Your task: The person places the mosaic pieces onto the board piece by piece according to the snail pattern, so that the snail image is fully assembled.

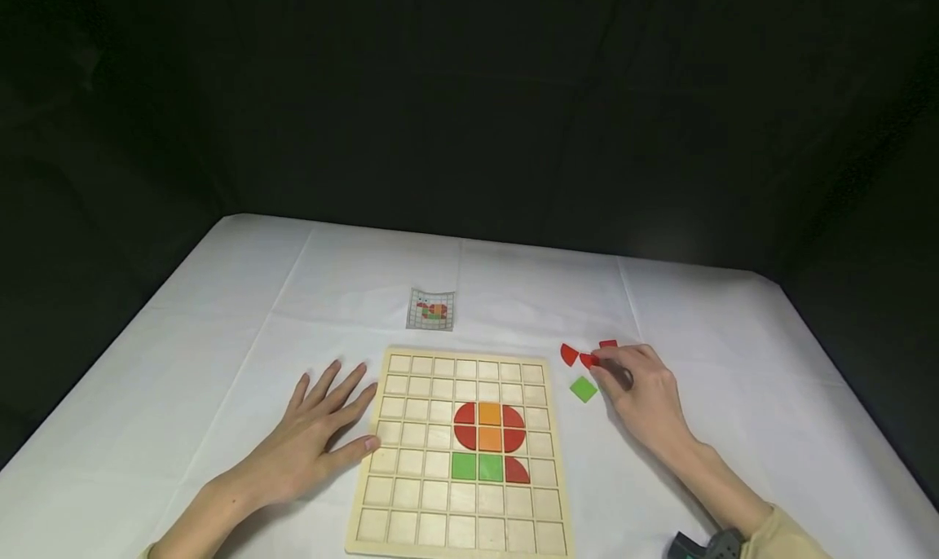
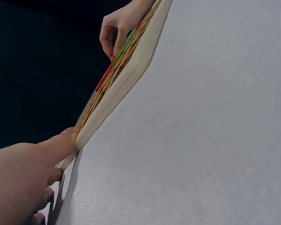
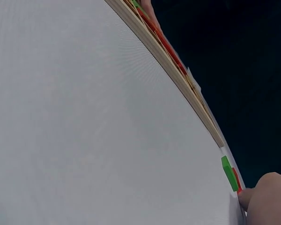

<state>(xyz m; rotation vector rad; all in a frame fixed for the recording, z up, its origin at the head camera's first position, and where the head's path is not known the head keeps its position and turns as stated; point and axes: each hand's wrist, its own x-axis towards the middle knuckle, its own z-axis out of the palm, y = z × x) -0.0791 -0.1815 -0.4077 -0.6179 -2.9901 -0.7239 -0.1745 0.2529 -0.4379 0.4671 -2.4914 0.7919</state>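
Note:
A wooden grid board [image 1: 399,490] lies on the table, with several red, orange and green tiles set in its cells. My left hand [image 1: 311,449] is spread flat at its left side, thumb resting on the edge; the left wrist view shows that thumb [image 2: 61,145] on the rim. To the right of the board, my right hand [image 1: 649,392] pinches a red quarter-circle tile [image 1: 586,361] between thumb and forefinger, partly hidden by the fingertips. Around it lie another red quarter-circle tile [image 1: 568,354], a green square tile [image 1: 583,389] and a red tile [image 1: 608,344] partly behind the hand.
A small printed card [image 1: 431,310] with a gridded colour picture lies beyond the board. White cloth [image 1: 308,290] covers the table, and dark curtains [image 1: 469,119] stand behind and at both sides. A dark device [image 1: 704,545] sits at the right wrist.

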